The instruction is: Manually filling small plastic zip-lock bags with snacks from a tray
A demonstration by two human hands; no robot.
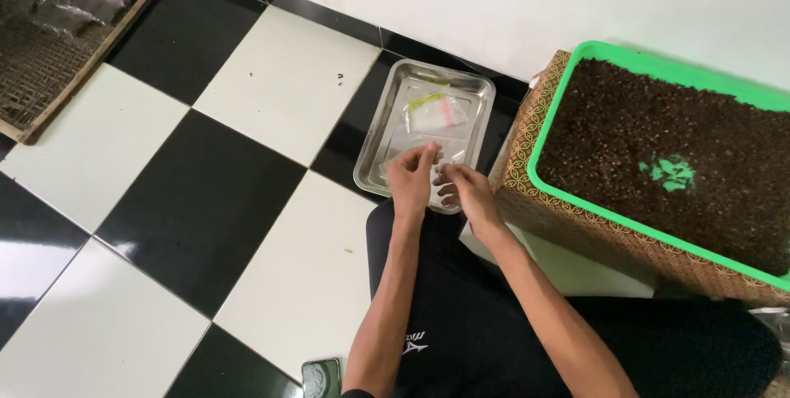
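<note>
left hand [411,174] | right hand [462,188] | fingers pinching clear bag [436,153] over steel tray [387,130]

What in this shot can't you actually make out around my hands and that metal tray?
Head view only:
- What the left hand and right hand pinch over the metal tray: clear, small, covered by fingers.
- Contents of the clear bags in the tray: too small, glare.
- The phone: cut off by the bottom edge.
- The green tray of dark granules: cut off by the right edge.
- The woven tray top left: dim, cut off.
</note>
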